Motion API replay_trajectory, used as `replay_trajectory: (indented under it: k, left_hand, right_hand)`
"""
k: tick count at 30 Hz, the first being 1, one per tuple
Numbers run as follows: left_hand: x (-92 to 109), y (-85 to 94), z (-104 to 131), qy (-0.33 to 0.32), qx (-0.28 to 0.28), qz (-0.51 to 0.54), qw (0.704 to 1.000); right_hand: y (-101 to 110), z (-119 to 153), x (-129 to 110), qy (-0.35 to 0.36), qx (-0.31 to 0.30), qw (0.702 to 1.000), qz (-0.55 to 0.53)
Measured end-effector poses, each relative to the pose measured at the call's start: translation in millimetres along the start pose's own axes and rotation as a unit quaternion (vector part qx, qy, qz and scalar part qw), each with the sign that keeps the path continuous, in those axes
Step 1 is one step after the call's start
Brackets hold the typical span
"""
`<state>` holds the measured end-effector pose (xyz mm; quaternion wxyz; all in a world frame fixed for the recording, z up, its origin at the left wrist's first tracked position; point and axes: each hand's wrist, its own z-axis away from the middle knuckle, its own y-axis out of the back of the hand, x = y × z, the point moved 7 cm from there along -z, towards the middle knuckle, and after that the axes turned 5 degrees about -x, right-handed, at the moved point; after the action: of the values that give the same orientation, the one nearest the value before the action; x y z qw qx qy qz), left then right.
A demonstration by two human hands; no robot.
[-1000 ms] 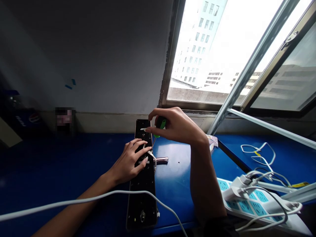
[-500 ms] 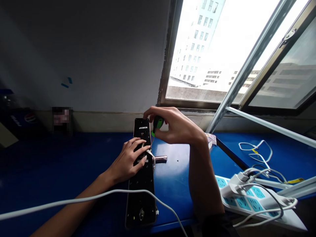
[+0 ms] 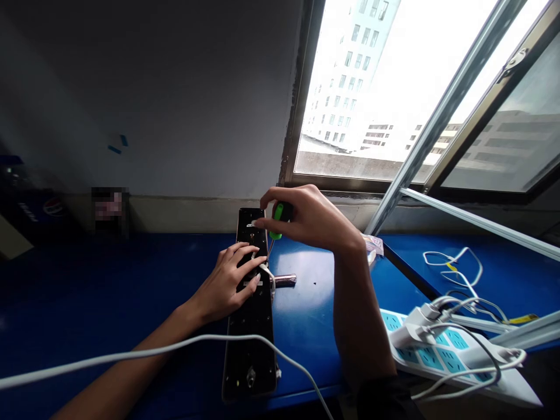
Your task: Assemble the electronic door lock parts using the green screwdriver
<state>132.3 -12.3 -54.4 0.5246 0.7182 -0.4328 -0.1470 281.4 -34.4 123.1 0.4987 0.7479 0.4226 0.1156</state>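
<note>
Clock centred on the black panel (image 3: 250, 364), twelve toward the wall. The panel is lying lengthwise on the blue table (image 3: 308, 332), its far end nearing the wall.

Left hand (image 3: 230, 277) is resting on the panel, ten to eleven o'clock, fingers spread apart and pressing flat. Right hand (image 3: 312, 221) is hovering at one o'clock, fingers clamping the green-and-black handle of a screwdriver (image 3: 279, 219). Its thin shaft is slanting down to the panel's edge, one o'clock; whether the tip is seating in anything, cannot tell.

Risks, as judged:
- Slip: shaft is leaning, so pressure could be skidding the tip off sideways. Left fingertips are lying just beside it; a jab is possible.
- Wire: a short white wire (image 3: 270, 275) is emerging by the left index finger and bending over the edge at two o'clock. A stray tip could be nicking it.
- Shift: a shiny cylinder (image 3: 286, 280) is jutting from the panel's two o'clock side; if it is underneath, not visible, the panel could be rocking.
- Snag: a white cable (image 3: 131, 352) is crossing the view from eight to five o'clock, passing before the left forearm. A forearm lift could be catching it.
</note>
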Motion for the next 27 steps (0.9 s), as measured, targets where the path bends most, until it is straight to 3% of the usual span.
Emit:
replay_trajectory:
  k: [6, 12, 16, 22, 27]
  left_hand:
    - [2.4, 1.7, -0.7, -0.006, 0.006, -0.002, 1.000]
    - [2.0, 2.3, -1.6, 0.006, -0.010, 0.000, 1.000]
    - [1.9, 2.7, -1.6, 0.005, -0.010, 0.002, 1.000]
    - [3.5, 3.7, -2.1, 0.000, -0.003, 0.002, 1.000]
    - [4.4, 3.2, -2.1, -0.003, -0.007, -0.004, 1.000]
  right_hand:
    - [-4.5, 0.5, -1.7, 0.017, -0.034, 0.999, -0.009]
    - [0.2, -0.3, 3.0, -0.006, 0.014, 1.000, 0.009]
    - [-4.5, -0.4, -1.3, 0.028, -0.022, 0.999, -0.012]
    - [-1.7, -0.9, 2.5, 0.005, 0.006, 1.000, -0.009]
    - [-5.0, -0.5, 0.7, 0.035, -0.026, 0.999, -0.017]
